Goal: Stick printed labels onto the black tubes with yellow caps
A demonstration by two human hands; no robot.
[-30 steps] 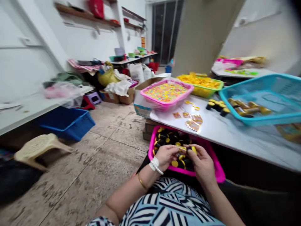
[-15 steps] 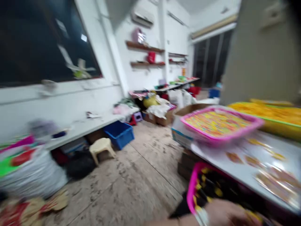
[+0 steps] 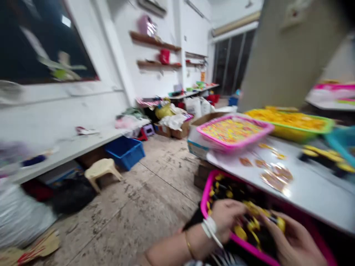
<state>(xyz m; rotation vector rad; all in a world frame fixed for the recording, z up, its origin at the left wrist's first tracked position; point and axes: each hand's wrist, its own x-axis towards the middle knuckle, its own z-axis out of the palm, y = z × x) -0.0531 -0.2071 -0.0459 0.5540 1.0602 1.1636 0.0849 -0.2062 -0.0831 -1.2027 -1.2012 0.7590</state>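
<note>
Over a deep pink basket [image 3: 204, 201] filled with small black and yellow pieces [image 3: 240, 232], both my hands are close together. My left hand [image 3: 226, 218], with a white band and a thin bracelet at the wrist, has its fingers closed on a small yellow piece [image 3: 252, 208]. To its right, my right hand [image 3: 295, 238] curls its fingers round a black and yellow piece [image 3: 279, 221]. Blur hides the kind of these pieces and whether they are joined.
The white table [image 3: 313, 184] beside the basket bears clear packets [image 3: 277, 175], a pink tray [image 3: 233, 146] of colourful bits, a yellow-green tub [image 3: 299, 133] and black-yellow items [image 3: 327, 157]. A cream stool [image 3: 102, 168] and blue crate [image 3: 124, 151] stand leftward on the floor.
My view has swung to the right and more of the table shows. My right hand now shows clearly beside the left, with small pieces between the fingers of both.
</note>
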